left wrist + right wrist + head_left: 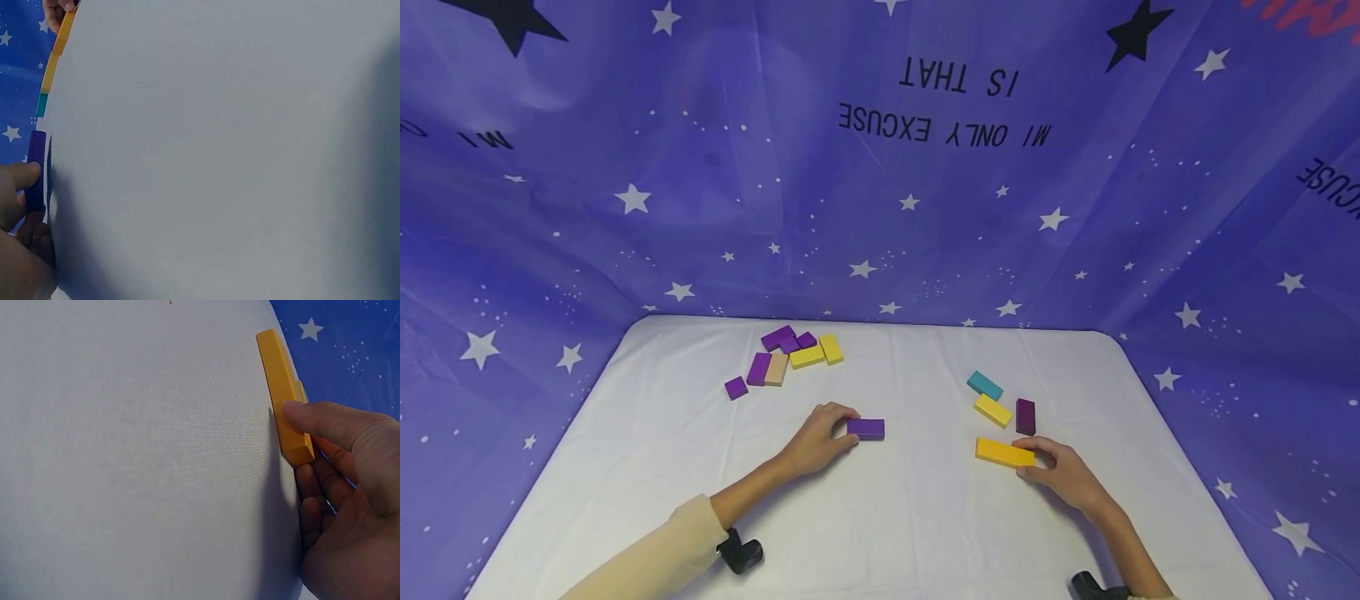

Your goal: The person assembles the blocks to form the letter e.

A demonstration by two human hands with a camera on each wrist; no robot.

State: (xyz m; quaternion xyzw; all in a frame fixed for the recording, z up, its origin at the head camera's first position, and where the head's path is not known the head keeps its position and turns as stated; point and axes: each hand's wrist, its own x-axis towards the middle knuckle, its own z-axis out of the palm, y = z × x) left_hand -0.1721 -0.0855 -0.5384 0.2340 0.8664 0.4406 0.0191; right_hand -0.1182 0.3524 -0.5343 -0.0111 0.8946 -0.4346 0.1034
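My left hand (822,437) pinches the near end of a flat purple block (867,428) lying on the white table (880,517); the left wrist view shows the thumb on that purple block (35,169). My right hand (1060,472) pinches the right end of a long yellow block (1003,452), thumb on top in the right wrist view, where the yellow block (282,419) lies flat. Both blocks rest on the cloth.
Behind the right hand lie a shorter yellow block (993,410), a teal block (984,385) and a dark purple block (1026,416). A cluster of purple, yellow and tan blocks (786,356) sits at the back left. A star-printed purple backdrop (880,167) surrounds the table.
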